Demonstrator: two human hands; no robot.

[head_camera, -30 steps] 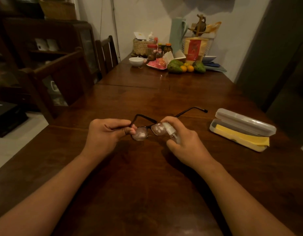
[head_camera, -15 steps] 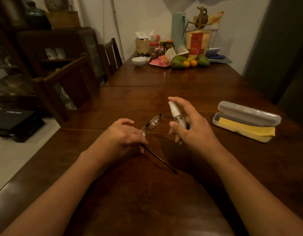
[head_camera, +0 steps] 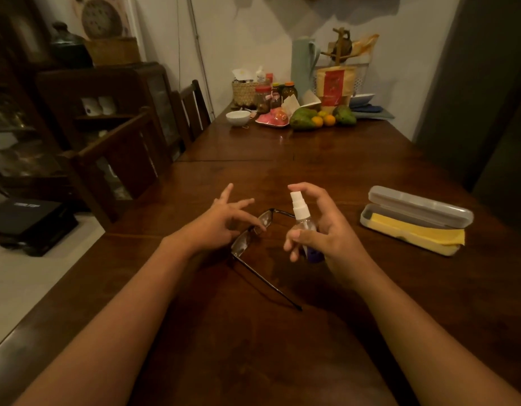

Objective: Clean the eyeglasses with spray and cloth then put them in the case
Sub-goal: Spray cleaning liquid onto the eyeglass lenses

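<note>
Two bare forearms reach forward over a dark brown wooden table (head_camera: 282,361). A pair of thin dark-framed eyeglasses (head_camera: 251,236) sits between the hands, one temple arm stretching back toward the viewer across the wood. The left hand (head_camera: 221,222) has its upper fingers spread wide while its lower fingertips pinch the frame near the bridge. Just right of it, the right hand (head_camera: 320,232) grips a small clear plastic spray bottle with a white nozzle (head_camera: 301,212) upright, forefinger arched above the nozzle. Farther right, well apart, lies an open grey hard-shell glasses case (head_camera: 417,212) with a yellow cleaning cloth (head_camera: 414,234) draped in its tray. At the far end stand a small white bowl (head_camera: 238,117), green and orange fruit (head_camera: 320,118) and jars.
</note>
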